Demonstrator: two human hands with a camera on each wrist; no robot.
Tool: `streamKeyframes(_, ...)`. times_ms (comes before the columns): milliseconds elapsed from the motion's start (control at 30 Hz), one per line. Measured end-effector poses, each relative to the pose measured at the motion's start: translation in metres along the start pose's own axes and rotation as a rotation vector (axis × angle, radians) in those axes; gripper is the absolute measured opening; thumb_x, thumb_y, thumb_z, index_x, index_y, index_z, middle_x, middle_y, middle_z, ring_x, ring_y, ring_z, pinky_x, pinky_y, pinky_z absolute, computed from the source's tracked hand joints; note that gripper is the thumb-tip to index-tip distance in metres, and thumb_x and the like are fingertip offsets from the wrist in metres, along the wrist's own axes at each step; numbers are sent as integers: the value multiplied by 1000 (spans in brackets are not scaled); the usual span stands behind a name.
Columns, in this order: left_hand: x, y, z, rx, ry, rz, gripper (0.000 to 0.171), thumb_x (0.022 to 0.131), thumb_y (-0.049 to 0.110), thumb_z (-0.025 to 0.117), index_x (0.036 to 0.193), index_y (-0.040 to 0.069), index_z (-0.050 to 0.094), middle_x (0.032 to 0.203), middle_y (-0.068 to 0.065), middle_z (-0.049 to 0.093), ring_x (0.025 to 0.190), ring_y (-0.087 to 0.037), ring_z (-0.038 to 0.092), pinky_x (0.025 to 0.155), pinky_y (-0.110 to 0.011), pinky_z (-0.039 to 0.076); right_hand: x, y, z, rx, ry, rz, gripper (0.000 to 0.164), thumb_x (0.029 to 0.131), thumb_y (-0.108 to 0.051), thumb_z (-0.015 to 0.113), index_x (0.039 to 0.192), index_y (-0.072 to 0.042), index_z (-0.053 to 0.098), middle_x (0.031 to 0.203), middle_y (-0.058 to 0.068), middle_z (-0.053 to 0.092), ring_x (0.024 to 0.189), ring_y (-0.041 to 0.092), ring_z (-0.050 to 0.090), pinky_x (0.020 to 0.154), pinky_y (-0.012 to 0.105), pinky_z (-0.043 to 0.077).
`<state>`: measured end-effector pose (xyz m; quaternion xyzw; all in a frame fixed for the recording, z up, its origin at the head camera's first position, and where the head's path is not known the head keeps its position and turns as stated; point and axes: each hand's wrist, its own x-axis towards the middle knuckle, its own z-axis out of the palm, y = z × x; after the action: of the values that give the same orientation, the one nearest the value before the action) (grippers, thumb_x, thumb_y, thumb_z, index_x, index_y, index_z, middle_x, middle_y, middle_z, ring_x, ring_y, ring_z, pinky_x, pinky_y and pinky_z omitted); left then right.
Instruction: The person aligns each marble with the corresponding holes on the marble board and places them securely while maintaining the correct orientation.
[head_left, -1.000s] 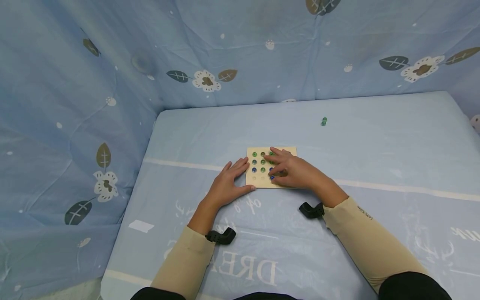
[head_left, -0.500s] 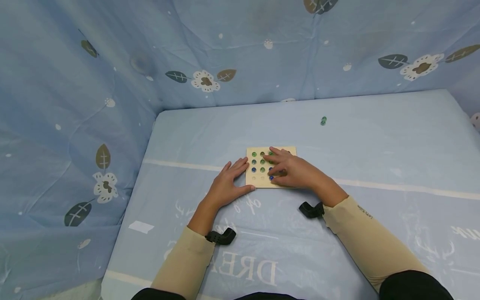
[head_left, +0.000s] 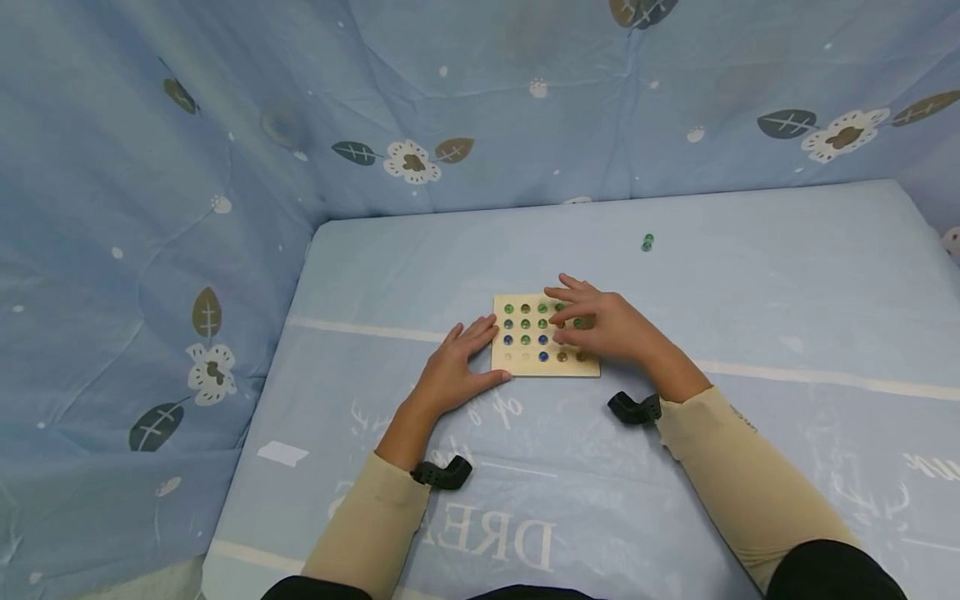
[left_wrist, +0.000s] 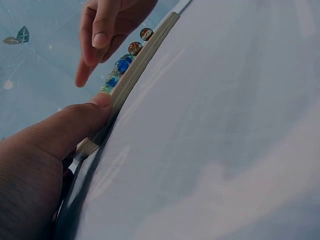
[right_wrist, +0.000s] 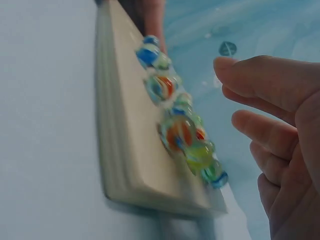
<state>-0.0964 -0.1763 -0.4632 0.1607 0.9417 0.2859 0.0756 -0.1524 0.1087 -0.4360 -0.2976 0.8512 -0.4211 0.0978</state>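
A pale wooden board (head_left: 553, 371) lies on the table, with rows of glass marbles in its hollows. Two hollows at its near left have no marble. A blue marble (head_left: 543, 357) and brownish marbles (head_left: 562, 357) sit along the near row. My left hand (head_left: 453, 375) rests at the board's near left corner, fingers against the left edge and thumb touching the near edge. Over the board's right part hovers my right hand (head_left: 611, 325), covering some marbles in the head view. In the right wrist view its fingers (right_wrist: 265, 85) are apart from the marbles and hold nothing.
Two green marbles (head_left: 648, 242) lie at the far side of the table, right of the board. A white patch (head_left: 282, 452) is on the blue tablecloth at the left. Patterned blue curtain (head_left: 480, 100) hangs behind the table.
My right hand has lifted from the near row and moved right and away from me, uncovering the blue and brownish marbles there. The left hand and the board stay in place.
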Motion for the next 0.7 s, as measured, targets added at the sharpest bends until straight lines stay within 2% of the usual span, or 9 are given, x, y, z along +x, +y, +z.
streamKeyframes(233, -1, -1, 1, -3, 16, 1, 83, 81, 50, 77, 150, 20, 43, 158, 12, 32, 148, -9, 27, 126, -36, 15, -2, 4, -11, 42, 95, 46, 27, 84, -24, 80, 108, -12, 77, 146, 0, 53, 150, 19, 25, 121, 56, 22)
streamKeyframes(433, -2, -1, 2, -6, 15, -6, 83, 81, 50, 77, 150, 20, 43, 159, 12, 32, 148, -10, 27, 125, -38, 15, -2, 13, -25, 50, 171, 90, 29, 83, -20, 80, 109, -7, 77, 146, 1, 54, 150, 17, 27, 120, 53, 26)
streamKeyframes(700, -3, 2, 0, -12, 15, -10, 84, 80, 50, 78, 151, 20, 42, 158, 12, 33, 148, -9, 27, 126, -37, 15, 1, 35, -54, 137, 343, 239, 39, 86, -29, 77, 116, -4, 73, 149, -2, 50, 148, 5, 25, 124, 50, 18)
